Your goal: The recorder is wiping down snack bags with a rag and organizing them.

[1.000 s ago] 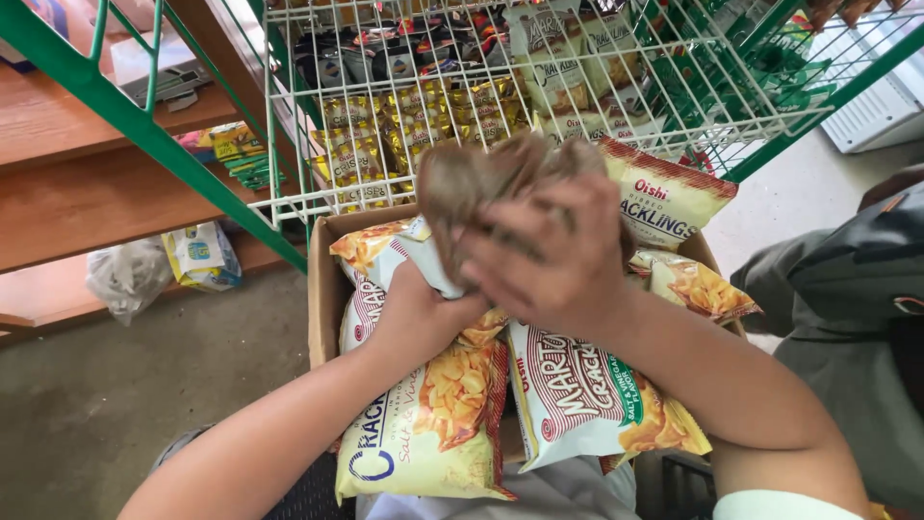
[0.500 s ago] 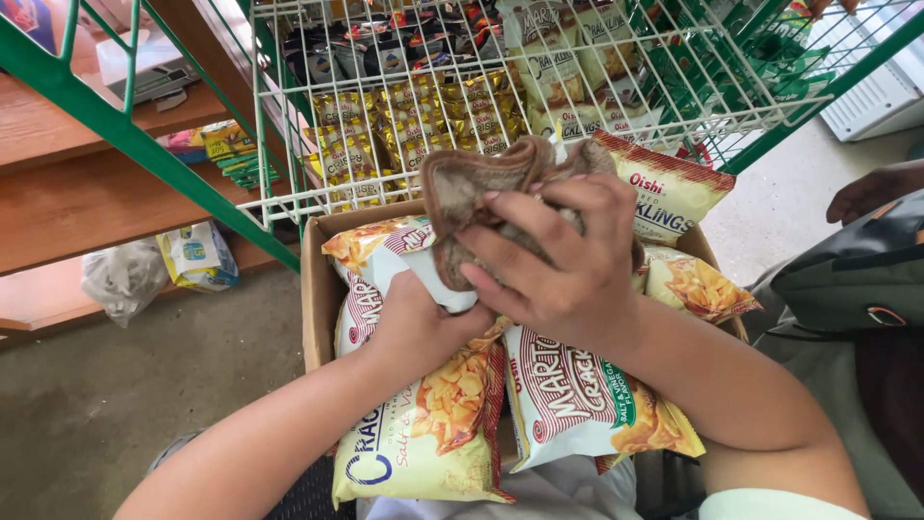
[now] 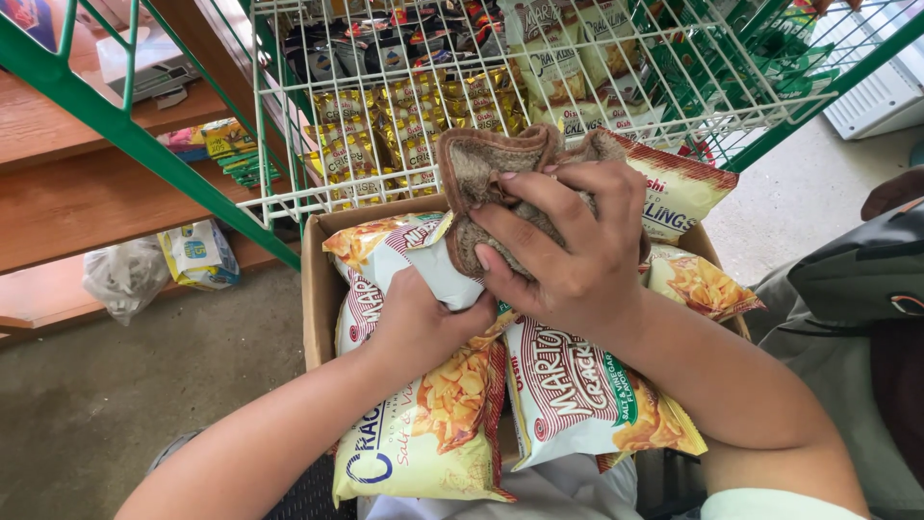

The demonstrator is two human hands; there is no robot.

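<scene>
Above the cardboard box [image 3: 322, 289] of snack bags, the right hand [image 3: 568, 250] presses a brown cloth [image 3: 491, 178] with fingers closed on a snack bag [image 3: 423, 255], which the left hand [image 3: 419, 323] grips from below. This bag looks light, crinkly and slippery, so holding its edge seems best.

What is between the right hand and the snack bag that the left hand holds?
In the head view, a brown cloth lies between the right hand and the snack bag.

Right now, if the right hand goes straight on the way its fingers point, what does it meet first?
The right hand points up-left, pressing a brown cloth onto a snack bag. Beyond the cloth, probably the white wire basket; depth is unclear.
</scene>
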